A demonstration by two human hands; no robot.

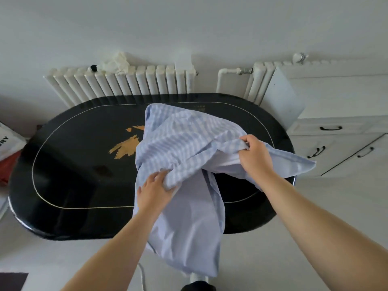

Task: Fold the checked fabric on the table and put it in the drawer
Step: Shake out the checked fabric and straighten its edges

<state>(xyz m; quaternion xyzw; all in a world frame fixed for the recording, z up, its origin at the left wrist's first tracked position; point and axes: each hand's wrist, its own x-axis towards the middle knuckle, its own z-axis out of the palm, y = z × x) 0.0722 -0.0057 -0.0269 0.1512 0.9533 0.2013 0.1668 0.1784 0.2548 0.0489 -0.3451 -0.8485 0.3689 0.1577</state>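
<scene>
Head view: the checked fabric (184, 148), heaped at the black table's (73, 164) 3 o'clock side and trailing over its 6 o'clock edge, is bunched in the left hand (154, 191) and pinched by the right hand (254, 156), seemingly to spread it for folding.

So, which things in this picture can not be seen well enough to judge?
- Head view: the left hand fingertips are buried in the checked fabric.
- The table top under the fabric is covered.
- The white cabinet is cut off by the right edge; whether a drawer is open is unclear.
- The right hand grips a bunched fold; which edge is unclear.
</scene>
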